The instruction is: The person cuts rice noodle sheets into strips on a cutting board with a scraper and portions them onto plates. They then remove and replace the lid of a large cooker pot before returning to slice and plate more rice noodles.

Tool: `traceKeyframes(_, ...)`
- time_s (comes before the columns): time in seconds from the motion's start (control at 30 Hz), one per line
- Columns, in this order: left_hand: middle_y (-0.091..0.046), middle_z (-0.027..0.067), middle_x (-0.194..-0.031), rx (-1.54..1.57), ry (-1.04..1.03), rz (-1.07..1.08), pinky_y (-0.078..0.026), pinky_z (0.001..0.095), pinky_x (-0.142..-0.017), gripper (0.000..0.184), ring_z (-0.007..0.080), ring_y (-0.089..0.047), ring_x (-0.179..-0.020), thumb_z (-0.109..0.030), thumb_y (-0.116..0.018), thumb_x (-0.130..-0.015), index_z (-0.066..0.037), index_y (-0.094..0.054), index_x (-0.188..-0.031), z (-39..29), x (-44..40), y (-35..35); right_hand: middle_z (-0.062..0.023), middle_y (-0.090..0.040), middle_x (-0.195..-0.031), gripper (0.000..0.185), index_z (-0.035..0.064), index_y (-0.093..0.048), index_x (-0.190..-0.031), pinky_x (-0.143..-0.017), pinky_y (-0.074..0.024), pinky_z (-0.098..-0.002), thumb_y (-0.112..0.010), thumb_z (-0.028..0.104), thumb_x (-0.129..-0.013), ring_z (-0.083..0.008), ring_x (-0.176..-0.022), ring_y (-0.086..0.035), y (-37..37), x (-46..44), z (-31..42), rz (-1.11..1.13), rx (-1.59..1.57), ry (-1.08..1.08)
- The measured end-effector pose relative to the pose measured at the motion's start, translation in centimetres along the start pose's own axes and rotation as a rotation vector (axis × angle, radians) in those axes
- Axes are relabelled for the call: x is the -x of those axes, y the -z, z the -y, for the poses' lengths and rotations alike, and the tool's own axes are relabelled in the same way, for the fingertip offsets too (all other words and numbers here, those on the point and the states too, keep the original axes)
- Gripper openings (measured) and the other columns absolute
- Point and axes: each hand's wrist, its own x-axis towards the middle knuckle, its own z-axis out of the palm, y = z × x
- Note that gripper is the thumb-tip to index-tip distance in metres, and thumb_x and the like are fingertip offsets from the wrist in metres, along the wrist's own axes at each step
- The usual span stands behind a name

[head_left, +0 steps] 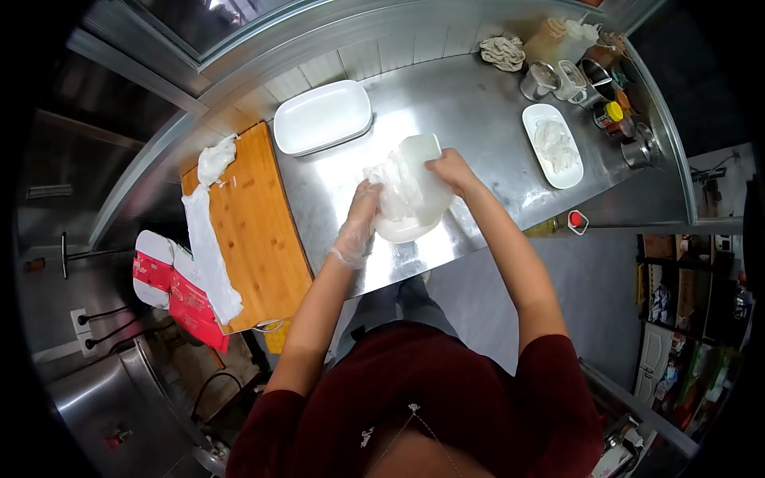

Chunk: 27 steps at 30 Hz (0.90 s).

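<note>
My right hand (453,170), bare, grips the upper right edge of a tilted, translucent white container (434,191). My left hand (364,209) wears a clear plastic glove. Its fingers are closed on a soft mass of white strips (398,187), noodle-like in look, at the container's left side. Below both is a white dish (405,233), partly hidden, on the steel counter. Over to the right, an oblong white plate (571,177) bears similar pale strips (554,145).
A stack of white rectangular trays (323,117) stands at the back. At left, a wooden board (259,231) carries a white cloth (209,247). Jars, cups and bottles (558,40) crowd the back right corner, beside a crumpled rag (502,53). A red box (191,307) lies left of the board.
</note>
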Motion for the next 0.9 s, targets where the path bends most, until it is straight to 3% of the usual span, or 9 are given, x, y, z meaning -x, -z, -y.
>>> traceKeyframes(0.03, -0.045, 0.0116, -0.127, -0.043, -0.011, 0.018, -0.033, 0.038, -0.093, 0.053, 0.0228, -0.04, -0.119, -0.029, -0.045, -0.088, -0.006, -0.031, -0.134, 0.1, -0.2, -0.1, -0.0231, -0.061, -0.096, 0.034, -0.0149, -0.054, -0.104, -0.073, -0.0524, -0.0367, -0.056, 0.006, -0.077, -0.0291, -0.085, -0.063, 0.5, 0.1, 0.0, 0.002, 0.003, -0.014)
traceKeyframes(0.17, -0.05, 0.0167, -0.118, -0.097, -0.015, -0.079, -0.045, 0.036, -0.084, 0.048, 0.0235, -0.053, -0.103, -0.015, -0.048, -0.086, 0.002, -0.033, -0.128, 1.4, -1.7, 0.3, -0.0227, -0.061, -0.096, 0.033, -0.0142, -0.055, -0.103, -0.073, -0.0516, -0.0355, -0.057, 0.006, -0.077, -0.0277, -0.084, -0.063, 1.9, 2.6, 1.9, -0.015, -0.03, -0.078)
traceKeyframes(0.27, -0.05, 0.0216, -0.118, -0.186, -0.038, -0.006, -0.046, 0.0313, -0.086, 0.056, 0.026, -0.055, -0.102, -0.013, -0.049, -0.085, 0.005, -0.025, -0.133, 2.7, -3.7, 1.0, -0.0217, -0.061, -0.096, 0.031, -0.0132, -0.055, -0.103, -0.073, -0.0513, -0.0345, -0.057, 0.006, -0.078, -0.0267, -0.083, -0.063, 0.9, 2.1, 0.7, 0.04, -0.11, -0.082)
traceKeyframes(0.47, -0.052, 0.0207, -0.115, -0.13, -0.014, 0.029, -0.047, 0.0325, -0.083, 0.056, 0.0276, -0.057, -0.099, -0.011, -0.055, -0.081, 0.006, -0.031, -0.129, 1.1, -2.8, 0.6, -0.0199, -0.062, -0.094, 0.029, -0.0126, -0.057, -0.101, -0.072, -0.0514, -0.0346, -0.057, 0.006, -0.078, -0.0257, -0.081, -0.063, 1.2, 1.5, -0.9, 0.049, -0.228, -0.081)
traceKeyframes(0.6, -0.056, 0.0225, -0.108, -0.499, -0.133, -0.065, -0.048, 0.0342, -0.082, 0.054, 0.0299, -0.059, -0.095, -0.011, -0.058, -0.079, 0.006, -0.034, -0.125, 3.2, -4.4, 1.5, -0.0173, -0.064, -0.089, 0.028, -0.011, -0.059, -0.097, -0.07, -0.0507, -0.0335, -0.057, 0.009, -0.079, -0.0235, -0.078, -0.063, 2.8, 2.3, -0.4, -0.049, -0.017, -0.021)
traceKeyframes(0.67, -0.058, 0.0238, -0.104, -0.667, -0.159, -0.124, -0.048, 0.0358, -0.081, 0.056, 0.032, -0.061, -0.093, -0.012, -0.059, -0.078, 0.007, -0.034, -0.124, 0.2, -1.3, -0.3, -0.0192, -0.064, -0.086, 0.029, -0.0135, -0.059, -0.094, -0.068, -0.0504, -0.0348, -0.056, 0.009, -0.077, -0.0256, -0.076, -0.064, 3.5, 3.5, 0.2, -0.068, -0.059, 0.002)
traceKeyframes(0.77, -0.059, 0.0218, -0.105, -0.859, -0.169, -0.119, -0.049, 0.0338, -0.078, 0.062, 0.0288, -0.061, -0.094, -0.016, -0.06, -0.078, 0.007, -0.031, -0.128, 1.8, -3.4, 0.7, -0.0194, -0.064, -0.084, 0.029, -0.0137, -0.059, -0.093, -0.068, -0.0503, -0.0354, -0.055, 0.01, -0.076, -0.0265, -0.075, -0.064, 3.8, 3.8, -0.4, -0.104, -0.013, 0.028)
traceKeyframes(0.9, -0.061, 0.0245, -0.1, -1.194, -0.217, -0.294, -0.048, 0.0383, -0.08, 0.066, 0.0349, -0.06, -0.094, -0.023, -0.06, -0.077, 0.004, -0.032, -0.129, 2.1, -3.4, -0.4, -0.019, -0.064, -0.083, 0.029, -0.012, -0.06, -0.092, -0.068, -0.05, -0.0351, -0.055, 0.011, -0.075, -0.0263, -0.075, -0.064, 3.8, 4.7, -0.3, -0.143, -0.013, 0.011)
